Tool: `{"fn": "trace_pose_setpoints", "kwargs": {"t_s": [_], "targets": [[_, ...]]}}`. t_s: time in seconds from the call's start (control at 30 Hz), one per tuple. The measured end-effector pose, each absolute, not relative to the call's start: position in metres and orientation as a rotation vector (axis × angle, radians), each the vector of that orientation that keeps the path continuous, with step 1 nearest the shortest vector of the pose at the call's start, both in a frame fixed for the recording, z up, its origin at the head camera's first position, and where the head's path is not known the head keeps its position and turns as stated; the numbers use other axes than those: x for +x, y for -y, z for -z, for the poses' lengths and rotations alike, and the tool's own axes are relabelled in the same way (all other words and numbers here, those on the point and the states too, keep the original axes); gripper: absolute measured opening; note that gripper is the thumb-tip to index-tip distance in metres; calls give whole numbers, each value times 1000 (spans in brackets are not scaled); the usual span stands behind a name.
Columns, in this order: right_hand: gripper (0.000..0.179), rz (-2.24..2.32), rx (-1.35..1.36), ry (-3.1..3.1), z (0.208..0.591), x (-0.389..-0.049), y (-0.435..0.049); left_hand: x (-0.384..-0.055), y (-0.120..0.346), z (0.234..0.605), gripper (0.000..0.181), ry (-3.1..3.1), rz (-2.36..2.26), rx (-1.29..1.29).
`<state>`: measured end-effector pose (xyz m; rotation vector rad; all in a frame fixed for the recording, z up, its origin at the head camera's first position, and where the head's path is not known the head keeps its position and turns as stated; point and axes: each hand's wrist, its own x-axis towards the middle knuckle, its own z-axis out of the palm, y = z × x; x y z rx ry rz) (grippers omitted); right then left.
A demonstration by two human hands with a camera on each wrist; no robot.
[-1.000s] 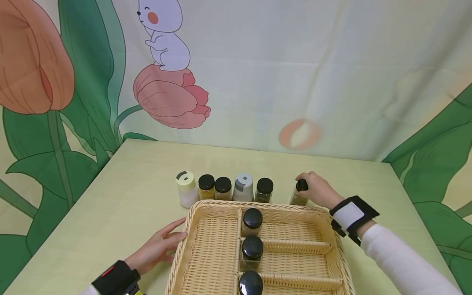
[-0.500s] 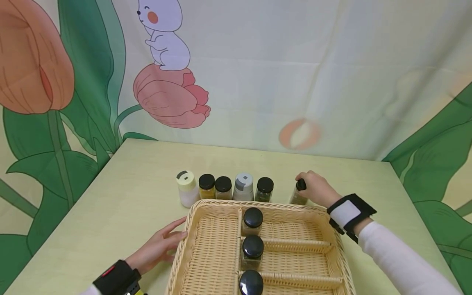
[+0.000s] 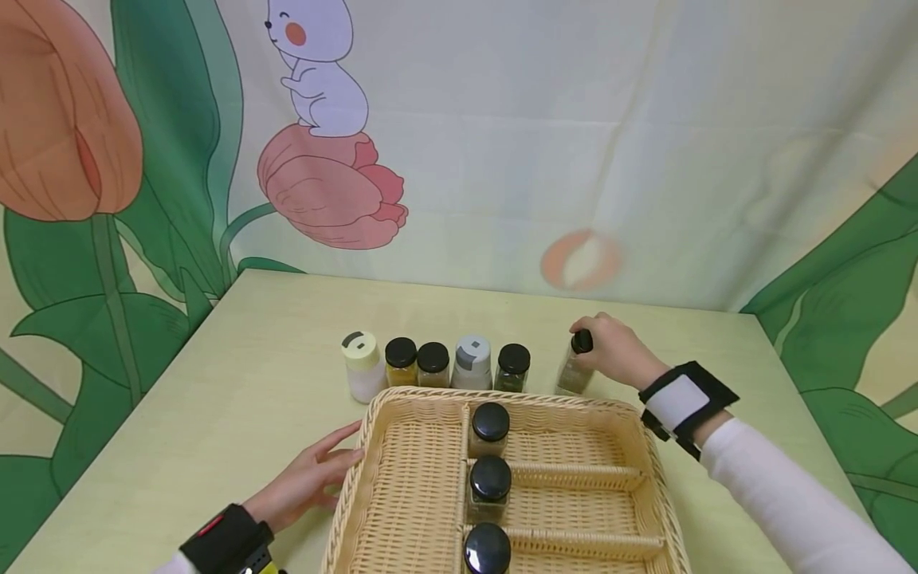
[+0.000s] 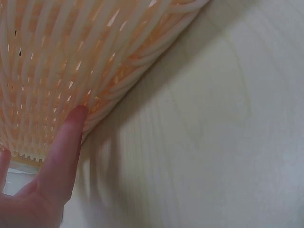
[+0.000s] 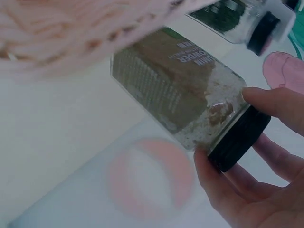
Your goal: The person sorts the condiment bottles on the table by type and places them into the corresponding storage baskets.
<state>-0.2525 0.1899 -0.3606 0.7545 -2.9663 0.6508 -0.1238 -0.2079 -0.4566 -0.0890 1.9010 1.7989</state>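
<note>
Behind the wicker basket (image 3: 402, 395), on the right, my right hand (image 3: 618, 351) pinches a spice jar (image 3: 574, 373) just at its black lid. The right wrist view shows thumb and fingers round the neck of this clear jar (image 5: 180, 90); brown powder and a label partly reading "powder" are visible. The jar leans a little. My left hand (image 3: 308, 480) lies at the basket's left side with extended fingers touching the wicker; the left wrist view shows a finger (image 4: 66, 147) against the woven wall. Inside the basket, black-lidded jars (image 3: 489, 480) line up along the middle divider.
Behind the basket stands a row: a yellow-capped shaker (image 3: 362, 367), two black-lidded jars (image 3: 401, 363), a grey-capped shaker (image 3: 473, 363) and another black-lidded jar (image 3: 512, 367). Wicker dividers (image 3: 574, 477) split the basket's right side. A printed curtain (image 3: 488, 159) hangs beyond the table.
My right hand has risen slightly and shifted a little left with the spice jar, which shows more of its body above the basket rim. The left hand stays against the basket.
</note>
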Motion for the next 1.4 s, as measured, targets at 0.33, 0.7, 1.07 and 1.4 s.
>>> {"fn": "trace_pose_setpoints", "kwargs": {"t_s": [0.33,0.7,1.07,1.4], "targets": [[36,-632,846,2966,325,-248,-183,-125,209,458,64,-1894,-1795,-86],[34,-638,911,2954,301,-234,-177,-125,207,457,65,-1916,-1787,-112],[31,-614,1018,2900,288,-207,-165,-124,207,457,65,-1911,-1794,-111],[32,-609,1070,2889,291,-183,-158,-124,207,456,64,-1908,-1794,-106]]}}
